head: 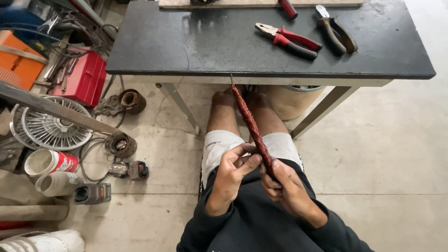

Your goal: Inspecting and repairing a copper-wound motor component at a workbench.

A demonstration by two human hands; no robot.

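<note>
One twisted copper wire bundle (252,125) is gripped at its lower end by the right hand (283,185) and pinched by the left hand (235,168) over the lap, below the worktop (205,42) carrying two pliers (289,41), the second tool pair cut off at the frame top.

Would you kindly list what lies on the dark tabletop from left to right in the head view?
Red-handled pliers → a red handle at the far edge → dark-handled pliers.
</note>
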